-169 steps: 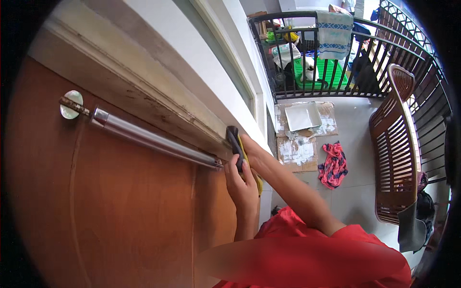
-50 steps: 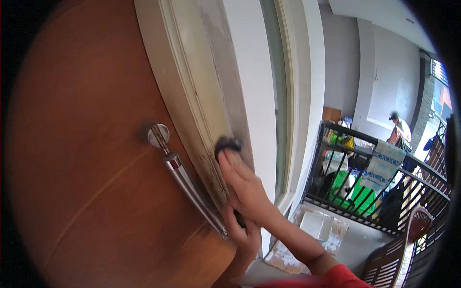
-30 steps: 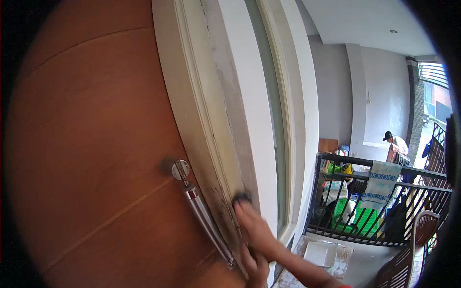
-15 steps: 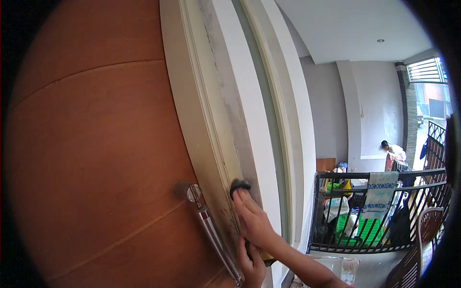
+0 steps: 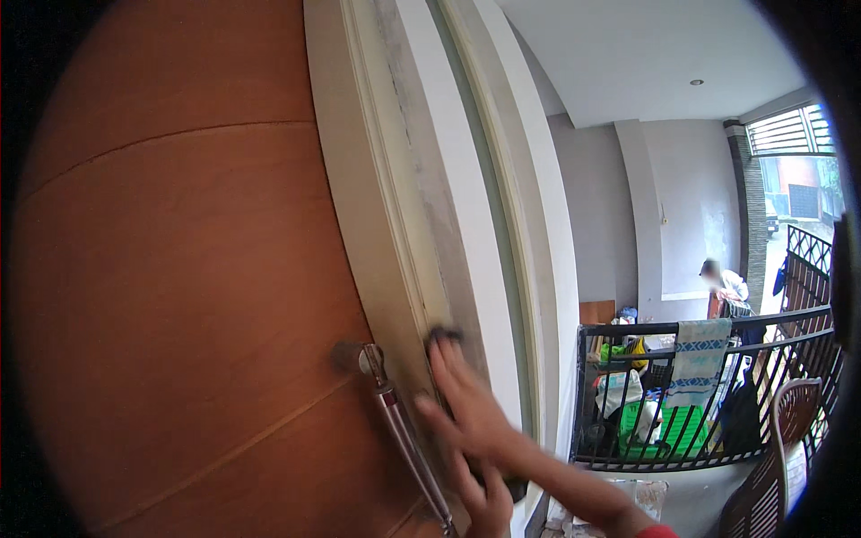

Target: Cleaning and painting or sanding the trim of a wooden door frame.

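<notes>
My right hand (image 5: 471,399) reaches in from the lower right, smeared by motion. Its fingertips press a dark pad (image 5: 445,337), too blurred to name closely, against the cream door frame (image 5: 395,224). The thumb sticks out to the left, away from the fingers. Below it, my left hand (image 5: 484,504) is partly covered by the right one. Its fingers curl around a dark thing (image 5: 517,487) that shows only at the edge, so its kind is hidden. Left of both hands, a long metal pull handle (image 5: 408,439) stands on the brown wooden door (image 5: 197,269).
Right of the frame runs a white wall edge (image 5: 489,260). Farther right stands a black metal railing (image 5: 619,462) with a towel (image 5: 700,363) over it and a green crate (image 5: 668,430) behind. A brown chair (image 5: 762,466) is nearby; a person (image 5: 728,285) bends beyond the railing.
My right hand's thumb has swung out to the left, and the hand is more blurred. The pad stays at nearly the same place on the frame. The whole view has shifted slightly.
</notes>
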